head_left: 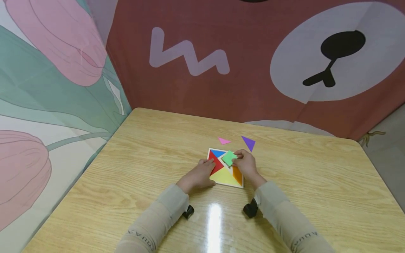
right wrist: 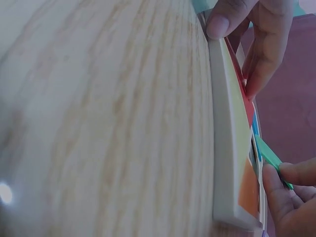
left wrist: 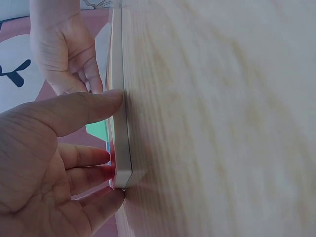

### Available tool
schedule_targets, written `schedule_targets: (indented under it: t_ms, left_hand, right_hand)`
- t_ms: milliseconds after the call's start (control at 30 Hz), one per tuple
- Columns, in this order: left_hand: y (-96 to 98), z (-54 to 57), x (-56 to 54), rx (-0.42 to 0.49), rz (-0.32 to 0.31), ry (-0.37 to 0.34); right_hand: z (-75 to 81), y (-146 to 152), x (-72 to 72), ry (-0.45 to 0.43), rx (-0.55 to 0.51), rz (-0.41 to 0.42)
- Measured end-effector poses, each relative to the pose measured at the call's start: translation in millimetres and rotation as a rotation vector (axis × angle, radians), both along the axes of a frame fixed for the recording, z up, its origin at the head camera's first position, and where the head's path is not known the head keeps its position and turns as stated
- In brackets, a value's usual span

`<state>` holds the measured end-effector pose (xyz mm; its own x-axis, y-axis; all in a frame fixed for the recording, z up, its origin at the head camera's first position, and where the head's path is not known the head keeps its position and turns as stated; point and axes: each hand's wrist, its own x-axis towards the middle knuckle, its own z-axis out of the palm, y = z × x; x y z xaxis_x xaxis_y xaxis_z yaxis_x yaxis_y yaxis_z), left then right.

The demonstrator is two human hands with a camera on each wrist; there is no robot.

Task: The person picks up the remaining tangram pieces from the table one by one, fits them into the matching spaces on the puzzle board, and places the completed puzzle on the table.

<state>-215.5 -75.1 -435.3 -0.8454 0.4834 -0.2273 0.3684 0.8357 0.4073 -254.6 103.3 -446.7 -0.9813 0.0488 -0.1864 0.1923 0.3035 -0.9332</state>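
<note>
Green square piece (head_left: pixel 229 159): held over the far part of the white tray (right wrist: pixel 224 163), pinched between thumb and fingers of the right hand (head_left: pixel 247 165). Tilted in the right wrist view, with its far end low by the blue triangle (head_left: pixel 217 153); cannot tell whether touching the tray. Remaining right fingers partly hidden, spacing cannot be told. At the near left corner of the tray, the left hand (head_left: pixel 200 175): thumb well apart from the fingers and pressed to the near side, two fingertips on the red triangle (head_left: pixel 216 165), another fingertip round the left side; fingers slightly bent and a little parted. Seated in the tray: red triangle at left, yellow triangle (head_left: pixel 225 177) along the near side, orange parallelogram (head_left: pixel 237 175) at right, blue triangle at far left. Beyond the tray, loose on the wood-grain table (head_left: pixel 142 151): small pink triangle (head_left: pixel 224 141) and, to its right, larger purple triangle (head_left: pixel 249 143), near the right hand. Below the pale cuffs, black devices (head_left: pixel 251 210), one per wrist. On the near part of the table, bright light streak (head_left: pixel 214 225). Along the far side, brown-red cloth (head_left: pixel 190 91) with white muzzle print; at left, floral cloth (head_left: pixel 47 88).
</note>
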Motion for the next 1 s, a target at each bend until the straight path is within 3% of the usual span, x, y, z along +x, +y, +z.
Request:
schedule_targets:
  t_ms: [400,767,1000]
  left_hand:
    - [0.3,1.7,1.4,-0.008,-0.007,0.009]
    - [0.7,0.9,1.5,-0.001,-0.006,0.015]
    - [0.4,1.4,1.1,0.001,-0.004,0.013]
  right_hand:
    - [-4.0,-7,1.4,0.031,0.049,0.007]
    - [-5.4,-11,3.6,0.100,0.199,0.037]
    - [-4.6,-12,3.6,0.127,0.224,0.060]
